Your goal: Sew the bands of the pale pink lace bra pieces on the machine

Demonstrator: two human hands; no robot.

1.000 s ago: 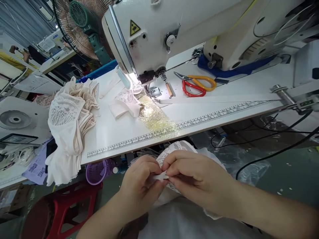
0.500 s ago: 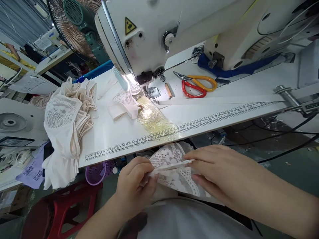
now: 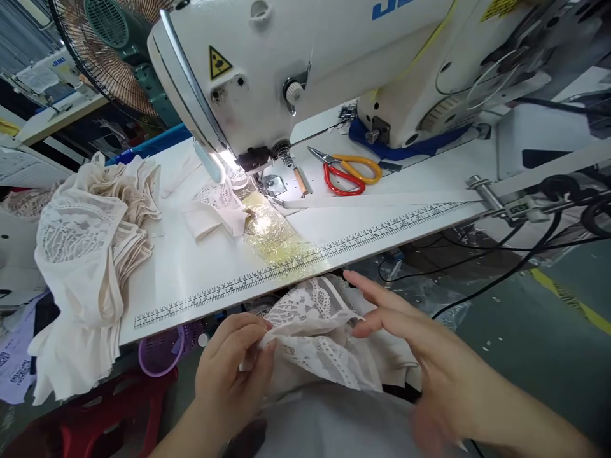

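Note:
A pale lace fabric piece (image 3: 310, 305) lies over my lap, just below the table's front edge. My left hand (image 3: 236, 356) pinches its left end between thumb and fingers. At the other side, my right hand (image 3: 405, 337) has its fingers spread beside the lace, the thumb blurred; nothing is in its grasp. Above them, another lace piece (image 3: 219, 203) lies under the sewing machine (image 3: 248, 83), next to the lit needle area.
Stacked lace pieces (image 3: 86, 235) hang over the table's left edge. Scissors (image 3: 346, 172) with red and orange handles lie right of the needle. A printed ruler (image 3: 305, 261) runs along the front edge. Below are a purple basket (image 3: 160, 353) and a red stool (image 3: 114, 413).
My right hand has let go of the lace and opened, its fingers spreading. The lace fold has loosened. My left hand still pinches its end. The view has shifted to the right.

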